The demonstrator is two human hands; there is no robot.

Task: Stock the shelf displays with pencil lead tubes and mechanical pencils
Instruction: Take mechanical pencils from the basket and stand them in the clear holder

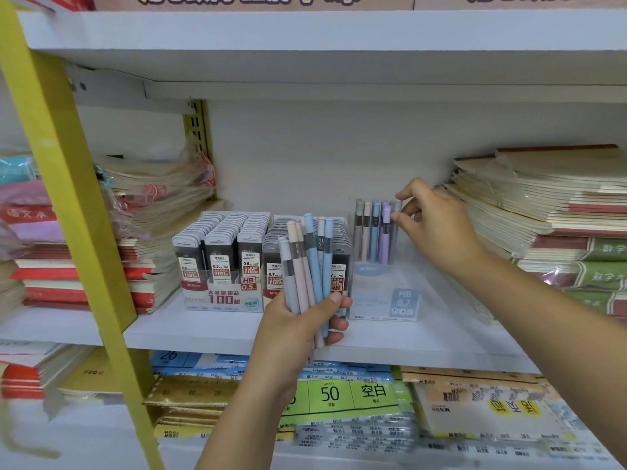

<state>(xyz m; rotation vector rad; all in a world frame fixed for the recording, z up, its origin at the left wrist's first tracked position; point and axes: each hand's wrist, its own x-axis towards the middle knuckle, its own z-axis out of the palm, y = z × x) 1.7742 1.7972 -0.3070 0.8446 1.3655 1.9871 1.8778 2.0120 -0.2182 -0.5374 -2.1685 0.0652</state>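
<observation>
Fanning out above the left hand's [298, 320] curled fingers are pink, blue and grey lead tubes [307, 262]. The right hand [437, 225] is pinching a grey tube's [394, 244] top.

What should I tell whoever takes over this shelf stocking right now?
Left hand grips a bundle of about six tubes, upright.
Right hand pinches a grey tube at the right end of the back row in the clear display.
Done: that one row; the lead box beside it looks full.
Left: seat the bundle; the display's front is unfilled.
</observation>
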